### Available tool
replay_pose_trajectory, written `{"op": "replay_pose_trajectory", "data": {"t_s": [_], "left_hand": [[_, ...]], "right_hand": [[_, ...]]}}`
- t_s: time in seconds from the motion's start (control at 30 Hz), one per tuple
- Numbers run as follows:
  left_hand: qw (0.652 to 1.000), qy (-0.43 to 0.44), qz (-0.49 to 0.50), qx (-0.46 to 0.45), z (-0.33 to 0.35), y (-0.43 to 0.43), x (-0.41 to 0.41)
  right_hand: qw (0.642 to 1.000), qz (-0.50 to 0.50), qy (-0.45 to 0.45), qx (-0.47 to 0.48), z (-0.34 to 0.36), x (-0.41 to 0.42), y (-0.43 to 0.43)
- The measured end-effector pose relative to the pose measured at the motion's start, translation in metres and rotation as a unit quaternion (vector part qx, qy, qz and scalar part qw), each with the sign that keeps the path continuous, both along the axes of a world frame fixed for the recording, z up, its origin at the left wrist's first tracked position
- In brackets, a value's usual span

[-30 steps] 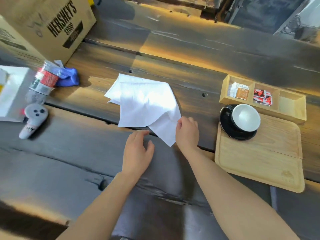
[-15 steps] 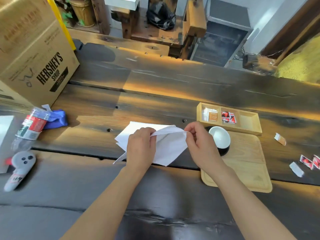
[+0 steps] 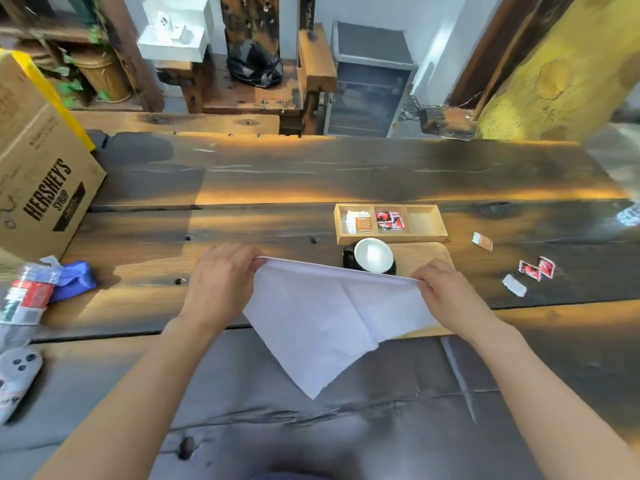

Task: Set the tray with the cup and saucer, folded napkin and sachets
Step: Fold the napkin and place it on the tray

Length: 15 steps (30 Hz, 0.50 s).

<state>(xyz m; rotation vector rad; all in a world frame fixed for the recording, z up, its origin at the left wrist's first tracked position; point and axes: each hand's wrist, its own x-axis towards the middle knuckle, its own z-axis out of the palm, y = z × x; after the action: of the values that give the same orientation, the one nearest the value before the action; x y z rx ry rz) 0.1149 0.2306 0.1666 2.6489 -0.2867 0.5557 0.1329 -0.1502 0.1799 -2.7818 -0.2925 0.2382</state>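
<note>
Just one camera here, worn on the person's head, wide-angle, looking forward and down along both forearms at the dark wooden worktop (image 3: 346, 174). It's close enough that the arms fill the bottom of the frame, and the straight edges bow toward the corners. The cardboard box (image 3: 41, 174) sits at the left edge, shelving and a doorway show beyond the far side. No second view, so nothing overlaps.

Only text I can read: "HERSHEY'S SYRUP", black print on the side of the cardboard box (image 3: 45, 174) at far left. Bottle (image 3: 26, 299) label's red/green, lettering too blurred. Sachets (image 3: 389, 220) have print, too small to make out.
</note>
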Motion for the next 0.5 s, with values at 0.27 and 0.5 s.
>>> {"op": "replay_pose_trajectory", "data": {"t_s": [0.27, 0.5], "left_hand": [[0.995, 0.036, 0.046, -0.083, 0.017, -0.031, -0.023], [0.952, 0.082, 0.133, -0.265, 0.036, -0.078, -0.011]], "right_hand": [[0.993, -0.111, -0.022, 0.039, -0.009, -0.027, -0.097], [0.938, -0.237, -0.094, 0.233, 0.027, -0.014, -0.139]]}}
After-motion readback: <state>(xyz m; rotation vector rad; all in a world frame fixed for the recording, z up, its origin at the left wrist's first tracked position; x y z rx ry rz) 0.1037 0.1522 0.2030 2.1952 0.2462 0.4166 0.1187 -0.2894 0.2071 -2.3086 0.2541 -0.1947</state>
